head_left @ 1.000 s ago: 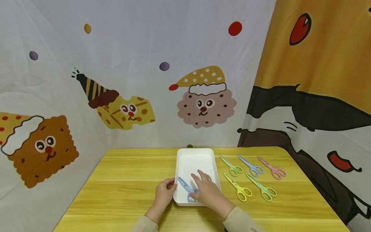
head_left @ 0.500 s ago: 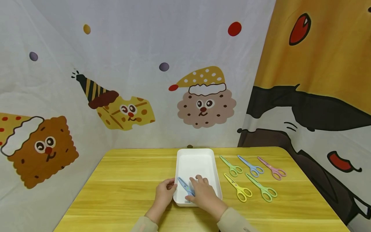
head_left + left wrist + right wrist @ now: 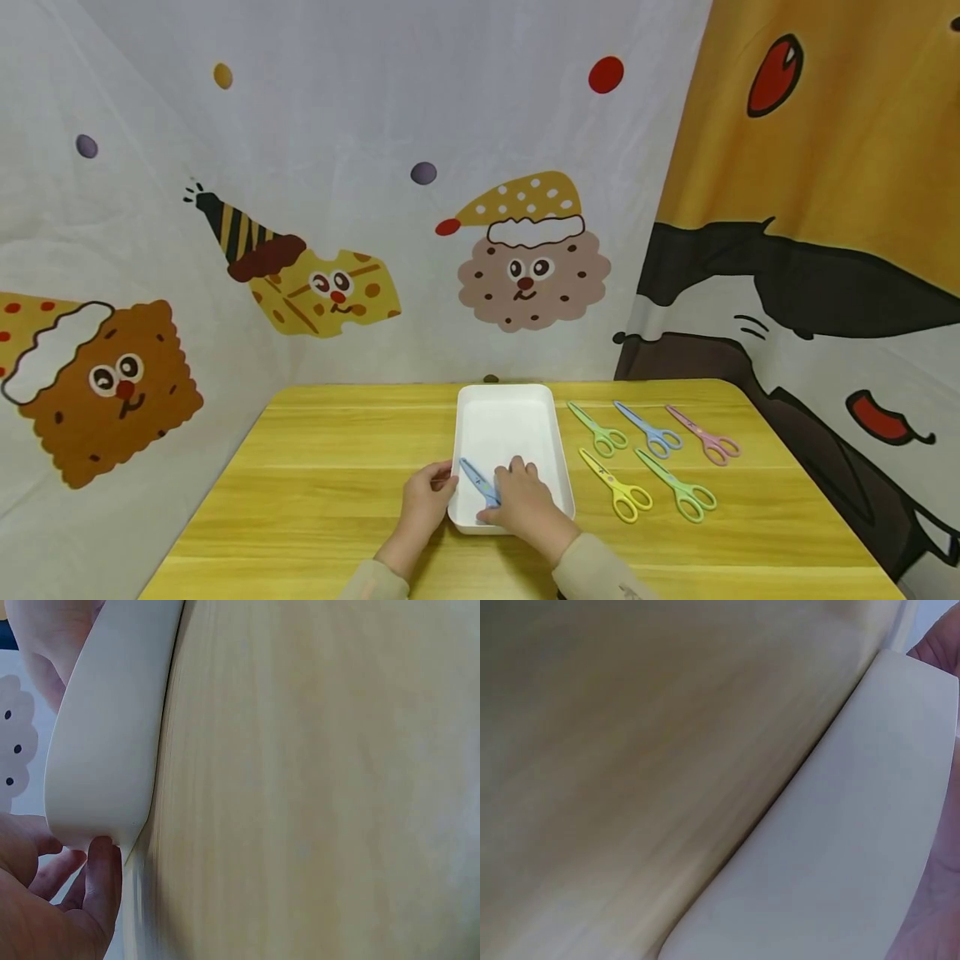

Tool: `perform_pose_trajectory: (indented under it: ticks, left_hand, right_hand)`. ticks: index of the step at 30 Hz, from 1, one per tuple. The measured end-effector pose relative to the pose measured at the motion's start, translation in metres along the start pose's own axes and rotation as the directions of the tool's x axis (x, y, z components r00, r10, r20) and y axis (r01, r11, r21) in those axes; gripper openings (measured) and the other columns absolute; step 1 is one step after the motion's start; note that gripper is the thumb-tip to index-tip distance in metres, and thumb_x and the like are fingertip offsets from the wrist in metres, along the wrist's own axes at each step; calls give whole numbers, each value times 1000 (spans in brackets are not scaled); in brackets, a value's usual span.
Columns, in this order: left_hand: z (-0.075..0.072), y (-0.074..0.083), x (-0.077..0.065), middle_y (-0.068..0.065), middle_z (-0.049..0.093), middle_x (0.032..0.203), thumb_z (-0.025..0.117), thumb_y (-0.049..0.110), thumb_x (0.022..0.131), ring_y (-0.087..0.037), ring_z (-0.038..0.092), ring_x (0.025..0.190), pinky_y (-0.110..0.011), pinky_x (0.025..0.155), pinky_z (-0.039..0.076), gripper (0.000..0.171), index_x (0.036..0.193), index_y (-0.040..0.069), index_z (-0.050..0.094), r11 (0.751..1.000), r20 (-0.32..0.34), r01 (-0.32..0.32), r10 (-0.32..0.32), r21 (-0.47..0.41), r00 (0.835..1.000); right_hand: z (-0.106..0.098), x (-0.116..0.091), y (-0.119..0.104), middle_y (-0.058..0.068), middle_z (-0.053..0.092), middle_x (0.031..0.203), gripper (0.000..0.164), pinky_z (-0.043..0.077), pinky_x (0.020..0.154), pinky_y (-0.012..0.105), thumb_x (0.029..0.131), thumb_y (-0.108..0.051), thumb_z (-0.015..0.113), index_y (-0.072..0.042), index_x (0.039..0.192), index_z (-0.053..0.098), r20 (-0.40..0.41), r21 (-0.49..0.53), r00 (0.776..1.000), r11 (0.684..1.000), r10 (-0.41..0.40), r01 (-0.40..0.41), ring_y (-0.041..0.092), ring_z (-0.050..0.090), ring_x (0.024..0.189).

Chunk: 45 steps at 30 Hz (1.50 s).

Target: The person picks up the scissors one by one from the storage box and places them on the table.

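A white tray [image 3: 510, 417] lies on the table, and my left hand [image 3: 425, 500] holds its left edge near the front corner. In the left wrist view, the thumb and fingertips [image 3: 103, 844] of that hand are at the tray's wall [image 3: 112, 735]. Inside the tray, my right hand [image 3: 523, 500] grips a pair of light blue scissors [image 3: 476, 477] by the handles, which the hand mostly covers. The scissors' blades point away and to the left. In the right wrist view, the tray's wall [image 3: 817, 832] hides most of the right hand [image 3: 937, 900].
Right of the tray lie several scissors: small green ones [image 3: 597, 429], blue ones [image 3: 648, 429] and pink ones [image 3: 703, 435] behind, yellow ones [image 3: 617, 486] and larger green ones [image 3: 677, 486] in front. A printed curtain [image 3: 360, 125] hangs behind the wooden table [image 3: 322, 467].
My right hand has moved left and down over the scissors' handles, its fingers curling in around them. The left hand and the tray stay almost where they were.
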<state>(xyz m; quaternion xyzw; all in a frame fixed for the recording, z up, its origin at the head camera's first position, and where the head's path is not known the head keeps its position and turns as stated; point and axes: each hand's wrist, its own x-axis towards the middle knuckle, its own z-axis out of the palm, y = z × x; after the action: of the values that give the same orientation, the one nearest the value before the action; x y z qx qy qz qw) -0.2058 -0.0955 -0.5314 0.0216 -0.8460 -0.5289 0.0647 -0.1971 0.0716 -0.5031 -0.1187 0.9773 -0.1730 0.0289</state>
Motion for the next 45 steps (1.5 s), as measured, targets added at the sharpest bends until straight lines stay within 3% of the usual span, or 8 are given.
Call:
perform_pose_trajectory:
  ticks: [8,13,25,45]
  left_hand:
    - [0,-1,0,-15,69,98,66,4,86,-20,63,85,-27,72,56,24,109,-3,67,1000,-2,0,0,-3,1000]
    - [1,-2,1,-16,69,99,66,3,85,-21,64,85,-27,72,56,24,108,-4,67,1000,-3,-21,21,0,1000]
    - [2,0,1,-15,69,100,66,4,86,-20,63,87,-29,73,56,25,109,-2,67,1000,-7,26,-26,-1,1000]
    - [2,0,0,-14,69,100,66,4,85,-20,62,86,-30,73,56,25,110,-2,67,1000,-9,28,-28,8,1000]
  right_hand:
    - [-1,2,-3,8,43,88,62,38,55,32,62,-47,84,-2,96,61,29,-9,999,1000,18,-18,23,40,78]
    - [-1,2,-3,7,43,87,58,39,55,31,62,-41,85,-2,98,60,42,-7,999,1000,27,-26,22,40,78]
    - [-5,2,-5,7,42,85,50,38,57,31,64,-30,86,-1,95,60,69,10,995,997,78,-79,21,39,78]
    - [-11,-2,-3,6,42,80,34,36,55,31,61,-16,84,-8,77,56,30,18,999,999,31,-31,23,39,74]
